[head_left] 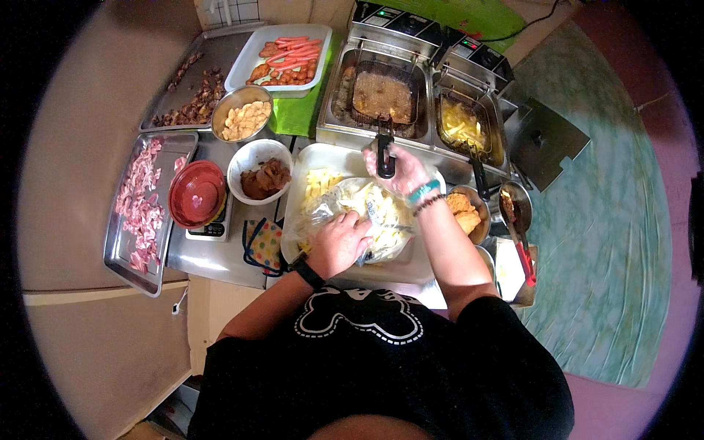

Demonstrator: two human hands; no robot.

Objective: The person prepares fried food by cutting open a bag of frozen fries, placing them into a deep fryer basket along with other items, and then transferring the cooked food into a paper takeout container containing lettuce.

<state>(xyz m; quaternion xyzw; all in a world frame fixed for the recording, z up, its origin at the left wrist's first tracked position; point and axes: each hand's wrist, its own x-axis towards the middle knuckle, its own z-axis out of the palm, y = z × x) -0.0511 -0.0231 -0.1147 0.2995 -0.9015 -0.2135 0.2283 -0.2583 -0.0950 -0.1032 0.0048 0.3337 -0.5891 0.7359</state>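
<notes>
My left hand (342, 242), with a black band at its wrist, lies on a clear plastic bag (322, 212) of pale cut potato fries (379, 203) and holds the film down. The bag sits in a white plastic tub (290, 220), where more fries (322, 182) lie loose. My right hand (406, 171) seems to be in a clear glove. It is at the black handle (386, 159) of the left fryer basket, its fingers showing on both sides; whether it grips the handle is unclear. That basket (382, 99) sits in bubbling oil.
Fries cook in the right fryer basket (462, 124). Bowls of fried pieces (465, 212), nuggets (242, 118) and brown meat (264, 179) surround the tub. At left are a raw meat tray (140, 212) and a red bowl (197, 195) on a scale (208, 231). Red-handled tongs (525, 258) stand right.
</notes>
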